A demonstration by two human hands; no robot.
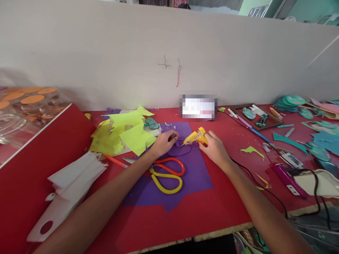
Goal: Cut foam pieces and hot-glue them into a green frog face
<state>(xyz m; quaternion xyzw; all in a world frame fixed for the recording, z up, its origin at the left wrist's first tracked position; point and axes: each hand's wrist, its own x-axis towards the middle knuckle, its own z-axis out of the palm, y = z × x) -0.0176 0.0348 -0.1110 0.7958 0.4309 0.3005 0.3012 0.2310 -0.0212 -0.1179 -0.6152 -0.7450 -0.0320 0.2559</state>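
Note:
My right hand [214, 147] is wrapped round a yellow hot glue gun [196, 136], its nozzle pointing left and down. Facing the nozzle, my left hand [165, 144] pinches a small purple cut piece [177, 143], partly hidden by the fingers. Just below lies a rounded purple cut-out [180, 151] on a larger purple sheet [197, 176]. Scissors with one red and one yellow handle [167, 191] rest on that sheet, their blades partly behind my left forearm.
Yellow-green sheets [137, 138] and white paper strips [79, 180] lie left, beside a red panel [50, 169]. A lit, blurred-out screen [198, 108] leans on the wall. At right are a brown frame [256, 116], teal scraps [290, 142], a purple power strip [289, 179] and cables.

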